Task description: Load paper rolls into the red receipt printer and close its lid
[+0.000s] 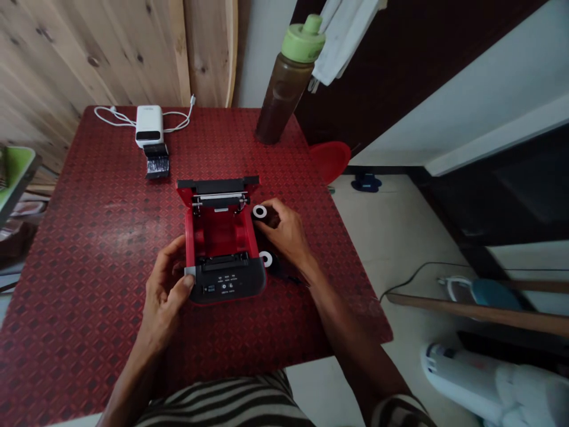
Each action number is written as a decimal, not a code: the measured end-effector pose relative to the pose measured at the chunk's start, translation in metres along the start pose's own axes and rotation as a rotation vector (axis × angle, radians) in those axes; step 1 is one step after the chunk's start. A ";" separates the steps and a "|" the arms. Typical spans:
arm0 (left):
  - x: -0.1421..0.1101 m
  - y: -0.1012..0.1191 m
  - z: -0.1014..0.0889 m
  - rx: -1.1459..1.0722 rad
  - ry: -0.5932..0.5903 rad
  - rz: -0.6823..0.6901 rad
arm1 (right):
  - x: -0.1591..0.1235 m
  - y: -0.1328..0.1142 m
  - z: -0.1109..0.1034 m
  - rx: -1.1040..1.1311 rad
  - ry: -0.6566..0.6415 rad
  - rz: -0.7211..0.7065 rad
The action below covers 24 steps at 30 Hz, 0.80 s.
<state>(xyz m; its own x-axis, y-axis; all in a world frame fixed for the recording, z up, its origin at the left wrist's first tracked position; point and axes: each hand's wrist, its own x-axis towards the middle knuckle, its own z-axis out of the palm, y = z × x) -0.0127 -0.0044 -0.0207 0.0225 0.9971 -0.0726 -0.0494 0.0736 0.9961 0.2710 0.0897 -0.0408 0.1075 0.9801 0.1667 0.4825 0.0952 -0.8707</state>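
Note:
A small red and black printer [222, 237] sits on the table with its lid raised, showing a bare red compartment and a roller under the lid. My left hand [166, 290] grips its front left corner, with the thumb on a grey tab and the fingers along the side wall. Just right of the printer, my right hand [284, 228] pinches a black roll [260, 212] with a white ring-shaped core. A second black roll [265, 259] with a white core lies nearer me, beside the printer's front right corner.
The red patterned table [106, 284] bears a white power bank-like device [149, 124] with a white cable, and a crumpled black strip [157, 161] before it. A tall brown bottle [287, 83] with a green lid stands at the far right. A red stool [331, 160] is beyond the edge.

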 end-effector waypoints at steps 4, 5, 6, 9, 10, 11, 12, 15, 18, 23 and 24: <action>0.000 0.000 0.000 0.013 0.006 0.002 | -0.002 0.005 0.003 -0.031 -0.052 0.007; 0.000 0.001 0.000 0.009 0.005 0.003 | -0.004 0.006 0.001 -0.037 -0.059 0.013; 0.000 0.001 0.000 0.005 0.005 0.003 | -0.006 0.007 -0.003 -0.044 -0.063 0.020; 0.000 0.005 0.001 -0.003 0.001 -0.016 | -0.023 0.009 -0.021 -0.075 -0.058 0.045; 0.000 0.006 0.002 -0.004 0.001 -0.026 | -0.032 0.008 -0.028 -0.089 -0.059 0.050; -0.001 0.007 0.002 -0.005 0.001 -0.036 | -0.042 0.007 -0.035 -0.102 -0.068 0.052; -0.001 0.008 0.002 -0.006 0.000 -0.039 | -0.052 0.005 -0.041 -0.111 -0.083 0.049; -0.002 0.010 0.003 -0.007 0.002 -0.042 | -0.079 -0.001 -0.048 -0.102 -0.131 0.019; -0.002 0.009 0.003 -0.010 0.001 -0.051 | -0.094 -0.005 -0.036 -0.063 -0.142 -0.015; -0.002 0.005 0.002 -0.001 -0.014 -0.038 | -0.101 -0.001 -0.013 -0.019 -0.096 -0.026; -0.002 0.004 0.002 0.001 -0.018 -0.041 | -0.102 -0.001 -0.015 -0.017 -0.082 -0.019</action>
<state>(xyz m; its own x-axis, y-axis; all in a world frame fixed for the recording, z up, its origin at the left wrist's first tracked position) -0.0114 -0.0061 -0.0164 0.0426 0.9928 -0.1123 -0.0474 0.1143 0.9923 0.2722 -0.0133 -0.0498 0.0265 0.9892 0.1442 0.4982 0.1120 -0.8598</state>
